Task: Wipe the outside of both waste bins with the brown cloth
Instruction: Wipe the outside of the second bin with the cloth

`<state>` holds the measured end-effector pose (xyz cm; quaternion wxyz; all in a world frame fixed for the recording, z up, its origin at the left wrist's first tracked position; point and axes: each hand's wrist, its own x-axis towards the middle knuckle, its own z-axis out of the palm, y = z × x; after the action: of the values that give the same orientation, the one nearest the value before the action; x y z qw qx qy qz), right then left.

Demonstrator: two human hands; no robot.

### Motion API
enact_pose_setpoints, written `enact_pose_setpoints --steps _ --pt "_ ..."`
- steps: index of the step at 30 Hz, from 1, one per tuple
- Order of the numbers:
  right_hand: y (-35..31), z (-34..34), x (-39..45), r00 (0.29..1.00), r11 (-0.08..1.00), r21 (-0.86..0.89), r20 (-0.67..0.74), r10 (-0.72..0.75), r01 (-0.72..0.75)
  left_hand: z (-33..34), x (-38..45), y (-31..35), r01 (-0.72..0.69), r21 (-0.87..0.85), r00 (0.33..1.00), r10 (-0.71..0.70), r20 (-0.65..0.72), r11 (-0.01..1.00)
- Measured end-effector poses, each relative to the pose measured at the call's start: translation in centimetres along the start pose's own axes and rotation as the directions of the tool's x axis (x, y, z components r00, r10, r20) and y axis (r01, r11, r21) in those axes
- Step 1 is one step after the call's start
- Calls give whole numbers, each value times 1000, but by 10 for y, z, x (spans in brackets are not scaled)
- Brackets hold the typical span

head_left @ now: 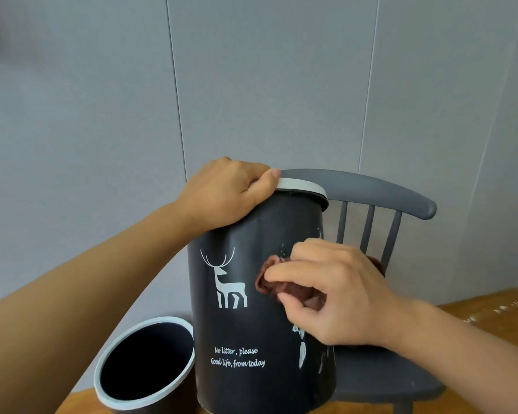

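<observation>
A tall black waste bin (245, 330) with a white deer print, white lettering and a pale rim stands upright in the middle. My left hand (225, 192) grips its rim at the top left. My right hand (338, 294) presses a bunched brown cloth (271, 283) against the bin's right side, level with the deer. A second black waste bin (145, 363) with a pale rim stands open-topped at the lower left, touching or nearly touching the tall one.
A small grey spindle-back chair (371, 192) stands right behind the tall bin, its seat (380, 380) at lower right. The floor (476, 309) is wooden. A grey panelled wall (251, 85) fills the background.
</observation>
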<state>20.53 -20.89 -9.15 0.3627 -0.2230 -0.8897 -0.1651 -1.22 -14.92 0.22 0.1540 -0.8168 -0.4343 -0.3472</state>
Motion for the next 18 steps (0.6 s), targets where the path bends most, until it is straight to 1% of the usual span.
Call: enact_pose_setpoints --steps 1,2,5,6,8,10,11,12,13,15,16,18 --pt "2 -2 0 1000 1000 -13 11 -27 27 0 0 1 -6 0 1000 6 4 1000" --pt "5 -4 4 1000 999 -31 -14 -20 20 0 1 3 -13 3 1000 13 6 1000" --pt "16 -9 23 975 988 -48 -174 137 -148 2 3 6 -39 16 999 39 5 999" --pt "17 -10 26 968 982 -57 -186 165 -179 2 3 6 -39 14 999 39 2 999" --pt "14 -8 24 981 985 -66 -124 150 -159 2 3 4 -27 11 1000 27 1 1000" --pt "7 -7 17 997 996 -31 -10 82 -82 1 2 2 -22 14 1000 22 2 1000" --pt "6 -9 16 998 998 -24 22 54 -54 1 2 1 -23 17 1000 23 3 1000" --pt "7 -10 20 999 998 -35 23 45 -44 1 2 2 -26 20 1000 26 3 999" --pt "10 -12 26 998 997 -51 -7 60 -60 1 2 3 -28 25 1000 28 2 999" --pt "16 -18 40 986 988 -70 -106 127 -134 2 1 5 -29 30 1000 30 -3 999" --pt "19 -19 44 981 986 -76 -139 138 -149 1 1 6 -33 30 999 33 -5 999" --pt "17 -16 38 986 991 -66 -123 110 -118 1 0 6 -45 27 999 45 -4 999"
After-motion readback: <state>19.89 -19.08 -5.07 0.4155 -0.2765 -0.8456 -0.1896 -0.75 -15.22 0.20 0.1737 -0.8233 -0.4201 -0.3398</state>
